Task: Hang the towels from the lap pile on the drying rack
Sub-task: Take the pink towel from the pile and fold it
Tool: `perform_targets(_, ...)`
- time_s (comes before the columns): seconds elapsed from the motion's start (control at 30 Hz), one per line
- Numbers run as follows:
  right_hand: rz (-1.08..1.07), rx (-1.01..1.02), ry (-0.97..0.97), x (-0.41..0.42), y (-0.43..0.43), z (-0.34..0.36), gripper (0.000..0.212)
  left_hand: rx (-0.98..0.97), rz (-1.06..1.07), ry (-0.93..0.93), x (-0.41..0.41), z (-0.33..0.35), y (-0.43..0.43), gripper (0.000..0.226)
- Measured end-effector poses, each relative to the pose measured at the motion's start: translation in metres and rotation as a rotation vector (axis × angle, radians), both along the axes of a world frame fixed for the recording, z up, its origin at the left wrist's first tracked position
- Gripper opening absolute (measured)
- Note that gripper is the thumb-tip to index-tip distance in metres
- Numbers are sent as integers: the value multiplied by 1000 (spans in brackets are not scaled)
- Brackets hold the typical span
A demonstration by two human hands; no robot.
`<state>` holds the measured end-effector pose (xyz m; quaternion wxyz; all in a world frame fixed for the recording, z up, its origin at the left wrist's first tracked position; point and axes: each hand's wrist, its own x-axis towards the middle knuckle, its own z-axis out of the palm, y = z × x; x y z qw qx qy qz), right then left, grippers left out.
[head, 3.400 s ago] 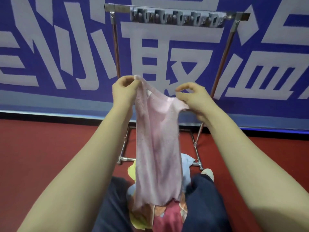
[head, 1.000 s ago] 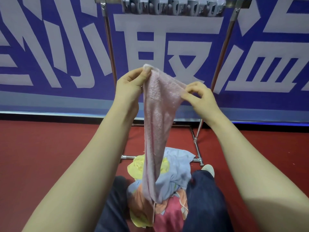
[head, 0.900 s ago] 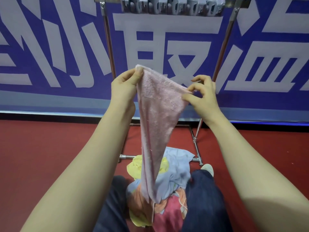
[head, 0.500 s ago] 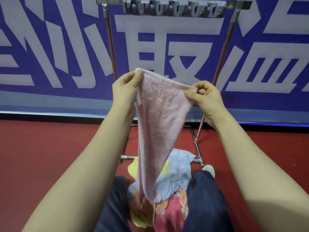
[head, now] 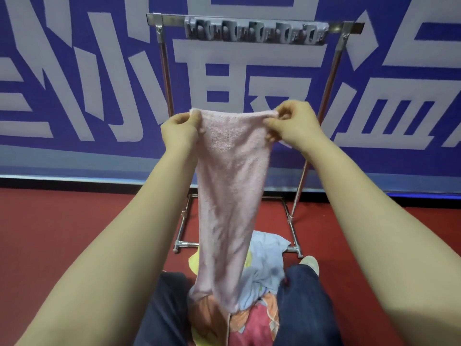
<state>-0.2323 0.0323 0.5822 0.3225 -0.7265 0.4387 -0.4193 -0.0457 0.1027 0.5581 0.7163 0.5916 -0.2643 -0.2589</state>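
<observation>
- The left hand (head: 178,128) and the right hand (head: 293,123) each pinch a top corner of the pink towel (head: 229,191), thumb and fingers closed on the cloth.
- The towel hangs between them with its top edge stretched almost level. Its lower end narrows and reaches down to the lap pile (head: 267,258).
- The drying rack (head: 331,78) stands beyond, its top bar above both hands, with a row of grey clips (head: 254,32) along it.
- The step in hand looks like spreading the towel before it goes up.
- To do it well, hold the corners taut and raise both hands evenly so the edge meets the bar flat.
- Lift high enough for the tail to clear the pile, or it may drag another towel off the lap.
</observation>
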Motion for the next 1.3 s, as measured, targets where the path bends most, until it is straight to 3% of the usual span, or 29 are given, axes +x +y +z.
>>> perform_targets(0.07,6,-94,-113,5,4,20,4,-139,27,-15,0,20,-5,24)
perform_targets(0.2,-42,-372,-331,5,14,35,24,-414,82,-183,-2,54,-11,18)
perform_targets(0.27,-76,-409,-264,2,12,29,25,-327,54,-233,-2,53,-16,15)
perform_targets(0.33,-113,-268,-123,-1,3,23,24,-85,-7,-199,-1,43,-19,18)
perform_targets(0.4,-174,-96,-153,-6,-5,19,19,58,-55,-124,-2,31,-18,23)
perform_targets(0.6,-251,-167,-250,-6,3,28,16,-130,-55,-32,-14,43,-18,16)
perform_targets(0.83,-270,-248,-313,-9,4,35,1,-137,-90,-64,-17,58,-20,16)
perform_targets(1.1,-296,-346,-315,-13,10,41,11,-171,-68,-177,-20,64,-21,22)
perform_targets(1.3,-241,-348,-359,-17,13,46,6,-203,-63,-133,-19,70,-21,21)
